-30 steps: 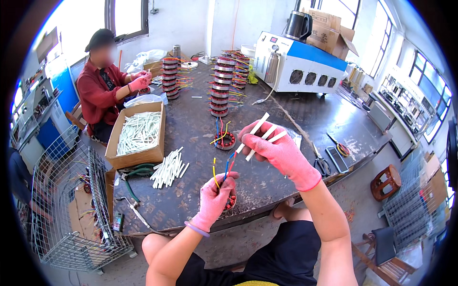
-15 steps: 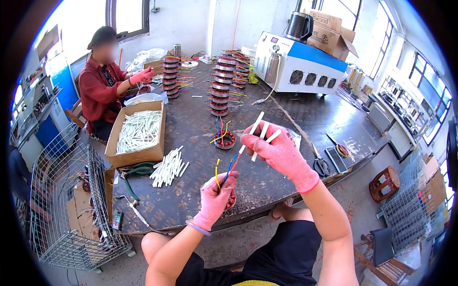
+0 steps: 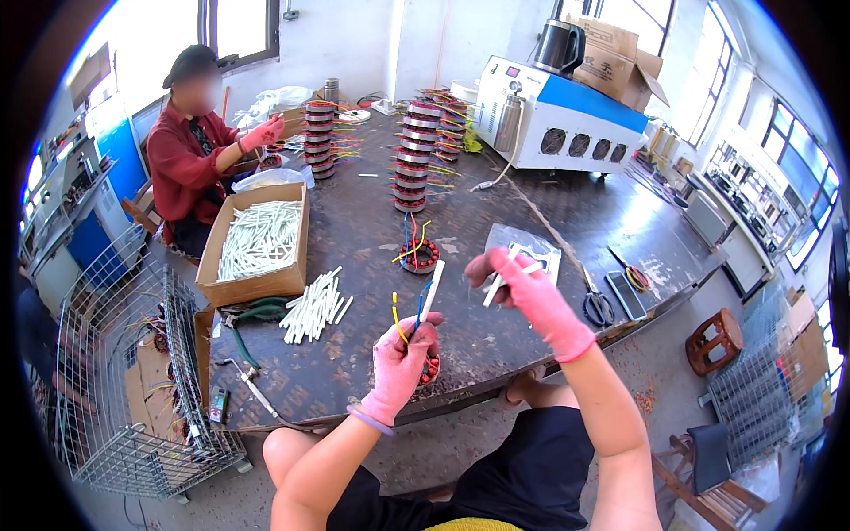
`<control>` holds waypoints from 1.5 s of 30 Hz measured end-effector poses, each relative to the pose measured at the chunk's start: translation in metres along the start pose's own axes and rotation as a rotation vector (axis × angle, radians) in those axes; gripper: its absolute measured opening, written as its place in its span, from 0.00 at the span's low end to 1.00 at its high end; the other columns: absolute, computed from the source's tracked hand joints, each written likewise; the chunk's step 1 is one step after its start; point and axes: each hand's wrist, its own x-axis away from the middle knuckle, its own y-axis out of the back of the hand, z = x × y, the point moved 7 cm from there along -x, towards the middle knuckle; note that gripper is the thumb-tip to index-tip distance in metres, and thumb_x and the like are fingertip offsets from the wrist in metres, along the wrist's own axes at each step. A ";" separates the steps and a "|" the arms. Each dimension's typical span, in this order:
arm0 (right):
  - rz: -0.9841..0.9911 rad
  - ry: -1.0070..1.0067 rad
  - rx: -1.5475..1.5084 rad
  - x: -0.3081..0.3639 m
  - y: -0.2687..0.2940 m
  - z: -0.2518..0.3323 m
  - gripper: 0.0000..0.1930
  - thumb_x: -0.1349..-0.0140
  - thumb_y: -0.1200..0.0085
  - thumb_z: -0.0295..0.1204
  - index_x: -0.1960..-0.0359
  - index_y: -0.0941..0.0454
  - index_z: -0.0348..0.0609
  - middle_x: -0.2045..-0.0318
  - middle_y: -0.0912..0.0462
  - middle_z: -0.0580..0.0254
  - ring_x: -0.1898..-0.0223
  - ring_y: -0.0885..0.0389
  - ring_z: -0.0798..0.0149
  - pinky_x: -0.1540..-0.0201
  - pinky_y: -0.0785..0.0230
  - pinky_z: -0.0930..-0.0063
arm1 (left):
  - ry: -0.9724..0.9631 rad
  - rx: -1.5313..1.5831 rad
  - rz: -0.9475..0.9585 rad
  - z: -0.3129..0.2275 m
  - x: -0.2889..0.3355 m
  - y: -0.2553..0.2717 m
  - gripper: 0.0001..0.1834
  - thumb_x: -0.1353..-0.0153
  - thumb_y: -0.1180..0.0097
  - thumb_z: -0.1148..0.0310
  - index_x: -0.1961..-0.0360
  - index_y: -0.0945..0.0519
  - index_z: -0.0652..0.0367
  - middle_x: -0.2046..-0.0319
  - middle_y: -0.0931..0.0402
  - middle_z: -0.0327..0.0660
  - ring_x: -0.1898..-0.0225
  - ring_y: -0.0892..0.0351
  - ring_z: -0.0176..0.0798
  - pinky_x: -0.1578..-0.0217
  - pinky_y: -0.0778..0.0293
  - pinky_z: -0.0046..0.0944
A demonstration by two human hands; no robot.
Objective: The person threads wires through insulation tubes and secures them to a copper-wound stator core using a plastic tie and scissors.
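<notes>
Pink-gloved hands (image 3: 403, 367) (black shorts)

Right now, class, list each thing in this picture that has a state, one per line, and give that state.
Left hand: gloved, closed on coloured wires with a white sleeve on one.
Right hand: gloved, raised, gripping white tubes.
Cardboard box: open, holding white tubes.
Scissors: flat on the table.
Wire basket: on the floor.
</notes>
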 end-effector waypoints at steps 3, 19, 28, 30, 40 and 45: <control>0.012 0.005 0.256 -0.007 -0.003 -0.092 0.22 0.27 0.60 0.51 0.60 0.18 0.49 0.60 0.23 0.61 0.56 0.25 0.61 0.50 0.33 0.66 | -0.008 -0.012 0.021 0.002 0.000 -0.003 0.12 0.32 0.51 0.75 0.51 0.22 0.68 0.72 0.25 0.32 0.71 0.27 0.24 0.66 0.29 0.28; 0.086 0.124 -0.534 -0.011 -0.021 -0.012 0.17 0.29 0.49 0.35 0.43 0.24 0.40 0.53 0.19 0.66 0.62 0.24 0.75 0.55 0.30 0.79 | 0.046 -0.049 0.018 0.000 -0.003 -0.005 0.12 0.30 0.49 0.70 0.52 0.20 0.67 0.72 0.23 0.34 0.72 0.27 0.22 0.72 0.33 0.24; 0.026 0.041 -0.065 0.002 -0.040 0.020 0.11 0.38 0.38 0.29 0.58 0.19 0.35 0.65 0.16 0.66 0.64 0.17 0.76 0.63 0.24 0.79 | 0.054 -0.069 0.066 0.002 -0.004 -0.005 0.13 0.28 0.49 0.67 0.50 0.21 0.65 0.71 0.23 0.33 0.72 0.28 0.23 0.68 0.29 0.27; -0.021 0.120 0.000 0.001 -0.040 0.020 0.10 0.38 0.39 0.30 0.60 0.18 0.36 0.69 0.16 0.65 0.66 0.18 0.78 0.65 0.25 0.76 | 0.081 -0.081 0.053 -0.001 -0.002 -0.002 0.15 0.27 0.50 0.64 0.49 0.21 0.64 0.71 0.22 0.33 0.73 0.29 0.22 0.69 0.30 0.26; -0.010 0.222 0.410 0.027 -0.056 -0.027 0.11 0.41 0.38 0.31 0.62 0.19 0.35 0.69 0.17 0.52 0.67 0.17 0.61 0.65 0.27 0.69 | -0.088 -0.063 -0.028 -0.009 -0.013 0.010 0.18 0.30 0.46 0.66 0.43 0.25 0.62 0.61 0.24 0.32 0.69 0.30 0.21 0.68 0.32 0.25; 0.064 0.221 0.487 0.036 -0.066 -0.064 0.11 0.40 0.40 0.36 0.62 0.20 0.42 0.67 0.17 0.51 0.62 0.18 0.46 0.61 0.26 0.58 | -0.027 -0.302 0.196 -0.029 -0.019 -0.006 0.16 0.42 0.48 0.81 0.54 0.17 0.64 0.56 0.24 0.36 0.64 0.27 0.25 0.61 0.29 0.28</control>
